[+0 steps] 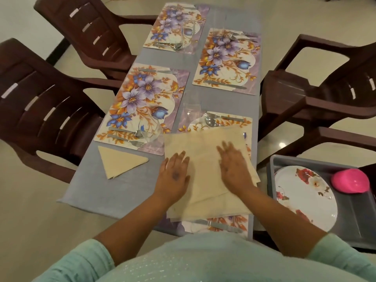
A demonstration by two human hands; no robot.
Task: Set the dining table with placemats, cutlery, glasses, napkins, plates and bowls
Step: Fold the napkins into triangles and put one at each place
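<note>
A grey-clothed desk (pixel 85 186) is lying between dark brown chairs (pixel 40 110). I am seeing both hands pressing flat, fingers straight, on a cream napkin (pixel 205 159) spread over the nearest placemat (pixel 230 222): the left hand (pixel 175 176) on its left edge, the right hand (pixel 234 165) on its right part. Left of that napkin a folded triangular napkin (pixel 120 161) is lying. Right of it, a grey tray (pixel 354 218) is holding a floral plate (pixel 305 198) and a pink bowl (pixel 350 181).
</note>
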